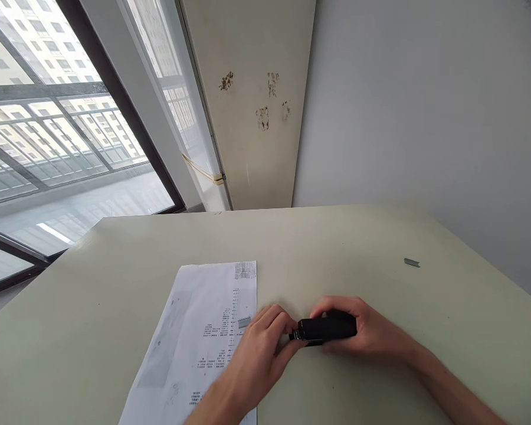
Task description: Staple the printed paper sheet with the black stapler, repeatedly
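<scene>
A black stapler-like object (325, 328) lies lengthwise over the table, right of the paper. My right hand (371, 330) is wrapped round its right end. At its left end, the thumb and fingers of my left hand (263, 348) pinch the tip; whatever small part is between them is hidden. My left wrist and palm lie over the right edge of a printed white sheet (181, 336). A small grey strip (244, 322), which looks like a row of staples, rests on the sheet beside my left fingers.
Another small grey strip (411, 262) lies on the pale table (336, 248) at the right. Beyond the table's far edge stand a grey wall (416, 118), a stained beige panel (256, 147) and a window at the left.
</scene>
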`<action>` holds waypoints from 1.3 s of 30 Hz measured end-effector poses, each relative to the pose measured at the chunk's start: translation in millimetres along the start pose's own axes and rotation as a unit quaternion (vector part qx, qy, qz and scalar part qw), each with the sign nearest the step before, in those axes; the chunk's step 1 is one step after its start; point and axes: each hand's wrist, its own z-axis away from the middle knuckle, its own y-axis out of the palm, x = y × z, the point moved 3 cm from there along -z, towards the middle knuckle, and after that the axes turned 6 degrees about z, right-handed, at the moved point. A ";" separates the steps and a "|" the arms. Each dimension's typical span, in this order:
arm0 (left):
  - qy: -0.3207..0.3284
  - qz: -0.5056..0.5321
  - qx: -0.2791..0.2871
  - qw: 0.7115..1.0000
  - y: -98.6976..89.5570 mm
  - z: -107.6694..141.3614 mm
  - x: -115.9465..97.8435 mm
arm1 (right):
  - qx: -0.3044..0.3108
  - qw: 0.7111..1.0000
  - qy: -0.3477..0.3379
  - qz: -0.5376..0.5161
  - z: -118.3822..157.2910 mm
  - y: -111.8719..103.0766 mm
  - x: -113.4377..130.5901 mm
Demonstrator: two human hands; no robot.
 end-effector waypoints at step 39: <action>-0.088 0.008 0.052 0.995 -87.1 4.2 28.2 | 0.001 1.000 0.012 -0.010 5.8 -19.9 -4.7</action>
